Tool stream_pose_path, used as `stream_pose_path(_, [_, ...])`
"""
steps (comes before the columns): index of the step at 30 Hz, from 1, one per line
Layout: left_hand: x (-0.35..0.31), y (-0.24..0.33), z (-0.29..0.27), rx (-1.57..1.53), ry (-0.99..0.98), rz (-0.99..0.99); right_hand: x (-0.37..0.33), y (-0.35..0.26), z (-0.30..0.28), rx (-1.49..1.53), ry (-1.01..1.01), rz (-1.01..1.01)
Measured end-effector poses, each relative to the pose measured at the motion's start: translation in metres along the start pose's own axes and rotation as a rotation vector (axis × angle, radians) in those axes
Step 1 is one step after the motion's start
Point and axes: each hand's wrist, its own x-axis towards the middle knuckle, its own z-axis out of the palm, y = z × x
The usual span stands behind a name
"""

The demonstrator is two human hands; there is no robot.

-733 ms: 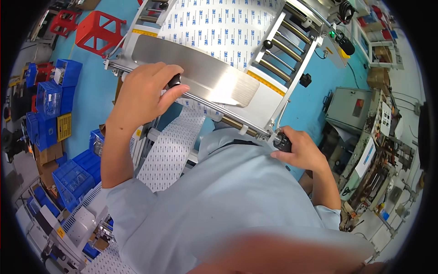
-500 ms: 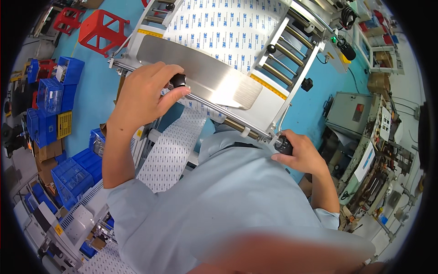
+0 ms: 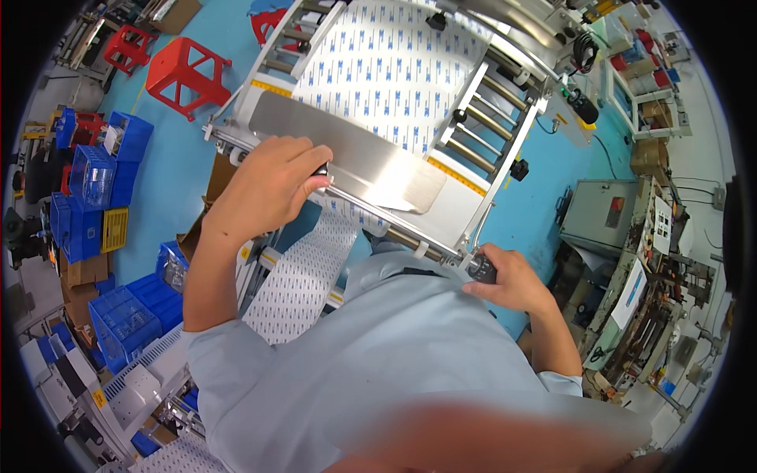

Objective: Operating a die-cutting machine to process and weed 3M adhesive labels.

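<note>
My left hand [image 3: 272,181] is closed round a small black knob [image 3: 322,169] on the metal rail [image 3: 371,206] along the machine's near edge. At the rail's right end, my right hand [image 3: 516,277] grips a larger black knob [image 3: 482,269], thumb on the near side and fingers over the far side. Just beyond the rail lies a brushed metal plate [image 3: 355,154]. It overlaps a wide white sheet with blue print [image 3: 386,71]. Below the rail, a white printed strip [image 3: 303,272] hangs down to the left of my body.
Metal rollers [image 3: 473,126] flank the sheet, with yellow rulers [image 3: 457,175] near the plate. Red stools [image 3: 183,75] and blue crates [image 3: 95,169] stand at left. A grey metal box [image 3: 603,209] and a worn machine [image 3: 639,292] stand at right.
The machine sits slightly lower in view, as the view has shifted. My left fingers cover more of the small knob. My right hand stays on the larger knob.
</note>
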Motion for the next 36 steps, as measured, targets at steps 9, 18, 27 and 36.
stream_pose_path(9, [0.012, 0.025, -0.011, -0.021, 0.005, -0.123, -0.005, 0.019, -0.004, 0.071, -0.027, -0.144])
stream_pose_path(18, [0.055, 0.084, 0.032, 0.096, 0.025, -0.164, -0.011, 0.101, -0.026, 0.494, -0.063, -0.354])
stream_pose_path(27, [0.120, -0.049, 0.030, 0.646, 0.478, -0.764, -0.055, 0.194, -0.039, 0.330, 0.039, -0.222])
stream_pose_path(36, [0.139, -0.086, 0.022, 0.607, 0.012, -1.031, -0.075, 0.231, -0.012, 0.495, 0.096, -0.133])
